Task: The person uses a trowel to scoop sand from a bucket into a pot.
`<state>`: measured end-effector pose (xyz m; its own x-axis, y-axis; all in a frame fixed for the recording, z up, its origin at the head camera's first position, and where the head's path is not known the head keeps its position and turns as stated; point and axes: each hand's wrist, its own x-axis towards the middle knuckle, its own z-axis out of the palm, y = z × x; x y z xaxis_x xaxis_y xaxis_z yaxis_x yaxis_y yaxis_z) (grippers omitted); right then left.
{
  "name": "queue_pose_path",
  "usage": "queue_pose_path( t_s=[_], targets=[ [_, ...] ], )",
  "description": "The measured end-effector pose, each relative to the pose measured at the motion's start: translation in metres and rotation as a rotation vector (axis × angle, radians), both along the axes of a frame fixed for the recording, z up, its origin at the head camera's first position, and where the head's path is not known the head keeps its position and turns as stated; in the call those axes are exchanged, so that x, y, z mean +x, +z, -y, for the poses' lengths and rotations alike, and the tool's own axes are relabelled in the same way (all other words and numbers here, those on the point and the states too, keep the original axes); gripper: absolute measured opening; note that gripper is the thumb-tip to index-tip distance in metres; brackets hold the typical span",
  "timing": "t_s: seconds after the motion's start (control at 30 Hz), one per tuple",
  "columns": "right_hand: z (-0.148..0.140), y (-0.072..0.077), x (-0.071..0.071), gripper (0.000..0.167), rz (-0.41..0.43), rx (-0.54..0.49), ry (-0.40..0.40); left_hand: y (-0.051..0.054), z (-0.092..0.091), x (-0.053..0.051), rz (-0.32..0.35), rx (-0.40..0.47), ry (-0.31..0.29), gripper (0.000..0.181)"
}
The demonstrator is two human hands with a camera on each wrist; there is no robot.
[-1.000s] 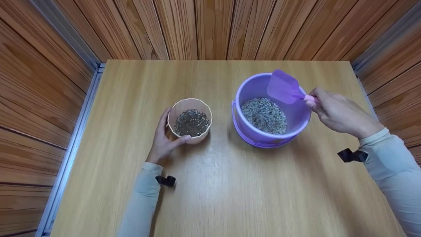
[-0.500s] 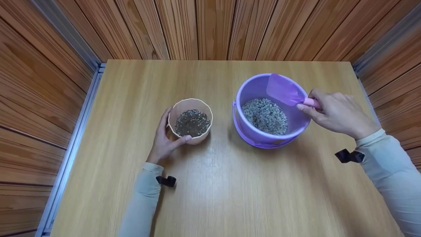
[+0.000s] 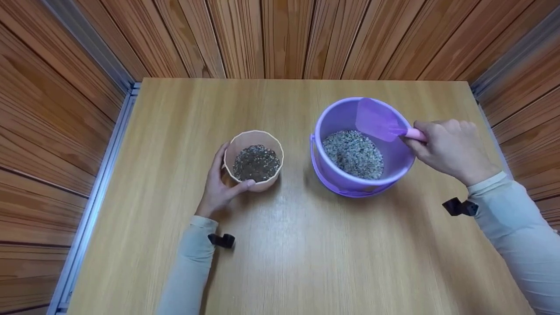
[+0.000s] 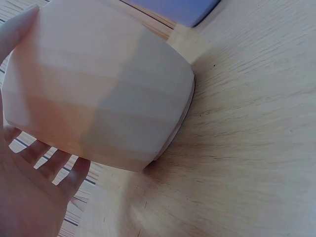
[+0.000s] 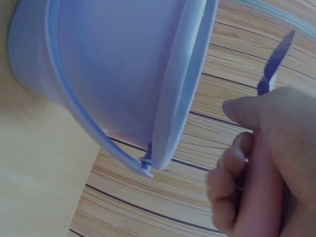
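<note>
A peach-coloured faceted flowerpot (image 3: 262,185) stands on the table with dark, speckled soil (image 3: 256,164) inside. My left hand (image 3: 218,186) holds it from the left, the thumb along the near rim and the fingers around the far side; the left wrist view shows the pot wall (image 4: 98,74) close up. To the right is a purple bucket (image 3: 332,168) part filled with grey gravel (image 3: 352,154). My right hand (image 3: 455,148) grips the pink handle of a purple toy shovel (image 3: 378,120). The shovel's blade is over the bucket's opening, above the gravel.
The bucket's handle (image 5: 84,118) hangs down along its side. Wood-plank walls (image 3: 284,39) close off the back and both sides of the table (image 3: 280,262). A metal rail (image 3: 96,210) runs along the left edge.
My right hand has shifted slightly left and turned, and the shovel blade has dropped a little over the bucket. The left hand and flowerpot have stayed in place.
</note>
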<state>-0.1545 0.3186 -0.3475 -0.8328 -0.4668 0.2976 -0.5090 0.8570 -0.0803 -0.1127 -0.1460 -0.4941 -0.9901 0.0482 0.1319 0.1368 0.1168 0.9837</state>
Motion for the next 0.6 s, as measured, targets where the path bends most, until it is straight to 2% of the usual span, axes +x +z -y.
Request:
queue_pose_path(
  t_s=[0.2,0.6],
  targets=[
    [0.0010,-0.0011,-0.0007,0.020,-0.063,0.018,-0.029,0.0007,-0.0001,0.0010,0.006,-0.005,-0.002,0.104],
    [0.0033,0.0013,0.0007,0.021,0.016,-0.032,-0.051,0.0005,0.0000,0.0007,0.009,-0.005,0.006,0.105]
  ],
)
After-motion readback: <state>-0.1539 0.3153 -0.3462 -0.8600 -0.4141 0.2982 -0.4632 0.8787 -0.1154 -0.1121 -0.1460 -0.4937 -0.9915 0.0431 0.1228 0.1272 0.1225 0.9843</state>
